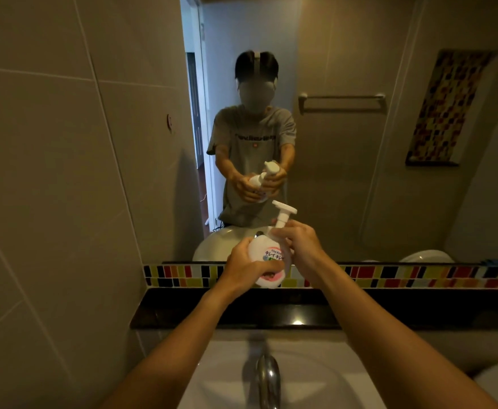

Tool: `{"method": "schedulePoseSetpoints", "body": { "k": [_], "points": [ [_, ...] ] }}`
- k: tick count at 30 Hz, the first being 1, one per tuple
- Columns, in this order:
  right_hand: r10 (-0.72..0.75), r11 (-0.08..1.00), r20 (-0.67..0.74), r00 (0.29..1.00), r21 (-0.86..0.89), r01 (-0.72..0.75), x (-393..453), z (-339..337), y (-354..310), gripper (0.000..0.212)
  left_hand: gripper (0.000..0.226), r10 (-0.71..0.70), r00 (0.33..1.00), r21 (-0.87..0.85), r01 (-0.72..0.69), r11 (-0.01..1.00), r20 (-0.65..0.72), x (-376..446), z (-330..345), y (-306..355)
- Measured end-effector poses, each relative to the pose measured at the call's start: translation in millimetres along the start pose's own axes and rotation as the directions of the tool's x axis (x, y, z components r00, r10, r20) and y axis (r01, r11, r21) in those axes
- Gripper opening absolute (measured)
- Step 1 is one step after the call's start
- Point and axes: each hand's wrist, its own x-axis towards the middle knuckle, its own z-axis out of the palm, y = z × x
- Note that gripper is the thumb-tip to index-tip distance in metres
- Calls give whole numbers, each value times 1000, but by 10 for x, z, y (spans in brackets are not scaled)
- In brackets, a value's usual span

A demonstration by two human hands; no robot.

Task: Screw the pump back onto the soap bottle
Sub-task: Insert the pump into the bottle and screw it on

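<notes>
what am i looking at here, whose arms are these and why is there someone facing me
One picture, from a camera worn on a person's head, looking forward and down. The two bare arms are that person's own. The figure facing you is their reflection in the mirror above the sink. The left hand grips a white soap bottle, held in the air above the dark ledge. The right hand has its fingers at the bottle's neck, around the base of the pump, which sits on top. A tap is below.

one soap bottle [267,261], one pump [283,215], two hands, one faucet [268,376]
</notes>
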Motion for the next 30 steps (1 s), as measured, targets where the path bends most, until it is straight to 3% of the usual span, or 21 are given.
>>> {"method": "schedulePoseSetpoints", "body": {
  "k": [3,5,10,14,17,24,30],
  "points": [
    [-16,998,-61,998,-56,13,16,41,20,41,70,20,996,54,-16,998,-87,-3,46,-4],
    [-6,998,-79,997,-55,2,16,48,26,49,70,10,997,35,-7,999,-74,1,65,-9],
    [14,999,58,998,48,-16,12,-69,-39,36,45,-31,997,-142,41,989,66,-43,35,70],
    [6,1000,0,1000,-23,-6,-18,-16,24,43,52,-22,1000,-101,23,995,12,-91,91,41],
    [3,1000,-63,998,28,-2,-27,16,77,40,54,-59,998,-142,55,988,-20,-93,140,14],
    [53,992,64,997,111,-60,-56,11,61,27,37,-106,994,-240,112,964,37,-126,33,26],
    [61,997,7,998,37,-62,-128,110,112,45,61,-91,991,-122,78,989,-98,-176,114,-79]
  ]
}}
